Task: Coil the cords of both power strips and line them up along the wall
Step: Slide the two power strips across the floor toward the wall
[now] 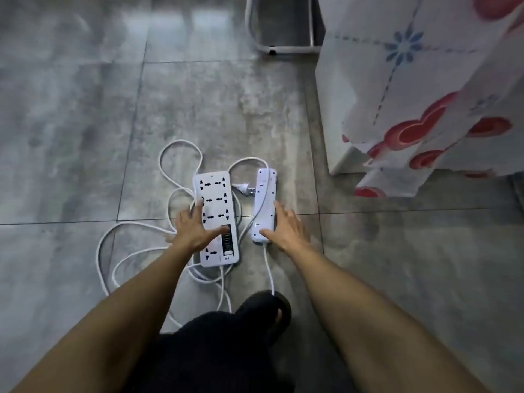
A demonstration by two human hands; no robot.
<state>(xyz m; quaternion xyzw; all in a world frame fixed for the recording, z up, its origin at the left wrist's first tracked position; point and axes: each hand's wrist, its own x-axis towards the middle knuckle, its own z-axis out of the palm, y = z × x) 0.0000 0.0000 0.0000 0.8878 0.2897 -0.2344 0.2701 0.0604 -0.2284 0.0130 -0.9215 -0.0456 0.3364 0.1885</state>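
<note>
Head view: two white power strips lie side by side on the grey tiled floor [85, 109], a hand on each.

The left hand [195, 228] lies spread and flat on the wide power strip [217, 217], fingers apart, pressing rather than clasping it. The right hand [283, 228] rests against the right edge of the narrow power strip [265, 205], thumb on its near end, fingers loosely apart. White cords [127, 251] sprawl in loose uncoiled loops to the left and under the wide strip, and a plug [243, 189] lies between the two strips. A slippered foot [269, 310] stands just behind, one cord running to it. To the right hangs a cloth with red hearts [425, 109]; a white metal frame [283, 48] stands farther back.
</note>
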